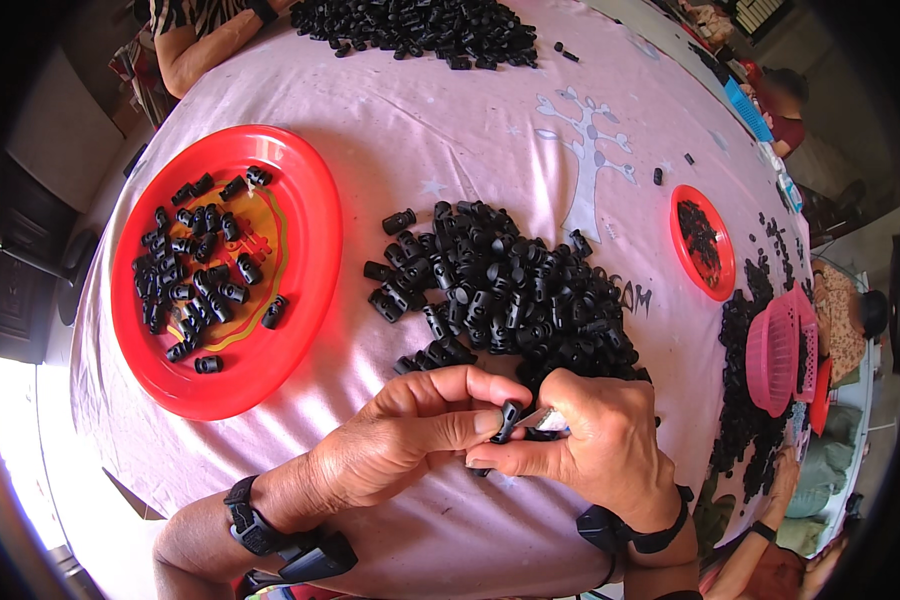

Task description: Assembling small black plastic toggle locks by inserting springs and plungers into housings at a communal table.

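Between the thumb and fingers of my left hand (395, 445) is a small black plastic cord lock (507, 422). My right hand (610, 455) is closed around a small blade (536, 418) with a whitish wrapped grip, its metal tip against or very near the cord lock. The right fingers hide most of the grip. Just beyond both hands lies a heap of black cord locks (510, 290) on the pink cloth. To the left, a large red plate (320, 230) holds several more cord locks (175, 270).
Another big heap of cord locks (420, 30) lies at the far edge, beside a person's arm (205, 50). At the right are a small red plate (682, 255) with black bits, scattered black parts (745, 400) and a pink basket (770, 355). Other people sit around the table.
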A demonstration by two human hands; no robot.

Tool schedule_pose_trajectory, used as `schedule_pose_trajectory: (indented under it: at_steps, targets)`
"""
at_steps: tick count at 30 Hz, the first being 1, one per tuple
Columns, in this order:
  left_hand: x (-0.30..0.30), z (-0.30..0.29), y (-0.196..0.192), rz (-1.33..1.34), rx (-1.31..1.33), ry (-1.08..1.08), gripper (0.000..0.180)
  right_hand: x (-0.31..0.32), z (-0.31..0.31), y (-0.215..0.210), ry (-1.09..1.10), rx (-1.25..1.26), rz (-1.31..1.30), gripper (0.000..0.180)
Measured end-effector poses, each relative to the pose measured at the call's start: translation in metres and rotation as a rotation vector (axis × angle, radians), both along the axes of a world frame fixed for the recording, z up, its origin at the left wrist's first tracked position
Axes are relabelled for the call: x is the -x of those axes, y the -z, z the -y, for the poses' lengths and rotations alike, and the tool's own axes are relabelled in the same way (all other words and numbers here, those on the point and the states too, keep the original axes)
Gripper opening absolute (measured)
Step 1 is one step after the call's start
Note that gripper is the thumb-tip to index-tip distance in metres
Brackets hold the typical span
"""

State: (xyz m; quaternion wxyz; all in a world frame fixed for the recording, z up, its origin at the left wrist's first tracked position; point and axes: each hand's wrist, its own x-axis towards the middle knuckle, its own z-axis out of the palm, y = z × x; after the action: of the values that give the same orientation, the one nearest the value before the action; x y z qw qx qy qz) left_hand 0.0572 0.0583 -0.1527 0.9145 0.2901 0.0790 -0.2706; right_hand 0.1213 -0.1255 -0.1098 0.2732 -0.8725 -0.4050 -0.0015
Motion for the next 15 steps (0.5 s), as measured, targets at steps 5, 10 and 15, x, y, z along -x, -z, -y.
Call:
schedule_pose_trajectory:
  at_steps: [5, 10, 15]
  targets:
    - [-0.0007, 0.0002, 0.0004, 0.023, -0.008, -0.003, 0.027, -0.0002, -0.0005, 0.0001, -0.009, 0.017, 0.022, 0.056]
    - [-0.0004, 0.0008, 0.0009, 0.007, -0.004, -0.003, 0.027, 0.0002, 0.0005, -0.0003, -0.004, 0.010, 0.015, 0.057]
    - [0.0007, 0.0001, 0.0012, -0.003, 0.011, -0.003, 0.028, -0.0002, -0.0004, 0.0006, -0.012, -0.008, 0.025, 0.057]
